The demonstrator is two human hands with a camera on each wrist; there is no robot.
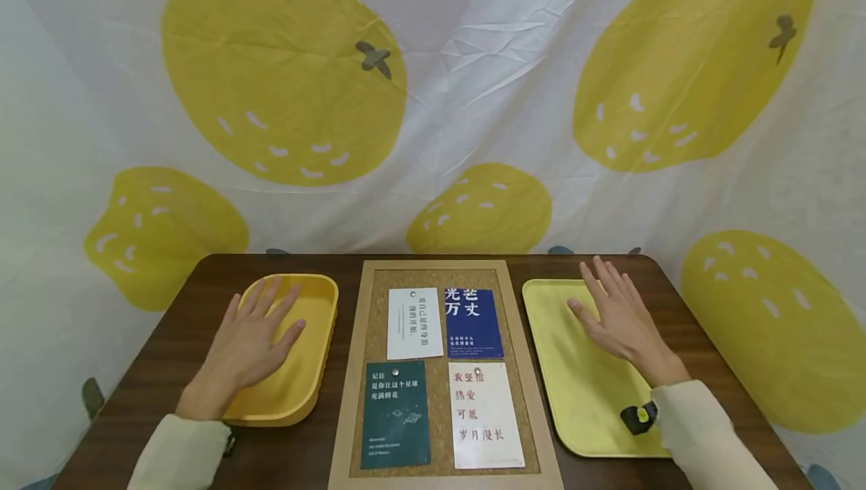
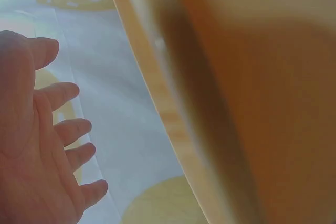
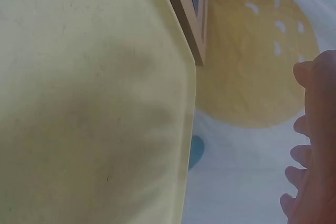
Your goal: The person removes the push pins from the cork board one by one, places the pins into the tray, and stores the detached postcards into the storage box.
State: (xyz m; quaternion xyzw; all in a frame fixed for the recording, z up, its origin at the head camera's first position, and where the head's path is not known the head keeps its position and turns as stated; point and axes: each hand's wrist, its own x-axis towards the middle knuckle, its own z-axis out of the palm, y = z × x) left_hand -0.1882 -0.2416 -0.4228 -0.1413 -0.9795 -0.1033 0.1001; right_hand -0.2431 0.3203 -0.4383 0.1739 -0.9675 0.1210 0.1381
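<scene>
Cream sleeves point(image 1: 700, 430): reach in from the near edge, a dark wrist device point(image 1: 637, 418) at the right cuff.
Lower cards: a green card point(image 1: 396, 430) and a red-lettered white card point(image 1: 487, 422) lie side by side, each with a round pin point(image 1: 395, 373) near its top edge, presumably to fix it to the cork.
Corkboard point(image 1: 355, 370): lies flat between the two trays, probably so that both hands can get at it.
Left hand point(image 1: 250, 336): released, fingers spread, held above the deep orange tray point(image 1: 307, 355); the left wrist view shows nothing in its palm.
Right hand point(image 1: 619, 321): likewise released, fingers extended, above the shallow pale yellow tray point(image 1: 549, 362) and apart from its rim.
Upper cards: a grey-lettered white card point(image 1: 406, 340) with a pin at its top, and a blue card point(image 1: 473, 332) on which no pin can be made out, so what keeps it there is unclear.
Dark wood bench point(image 1: 186, 340): carries board and trays.
Lemon-print cloth point(image 1: 467, 99): hangs behind, apparently as a backdrop.
</scene>
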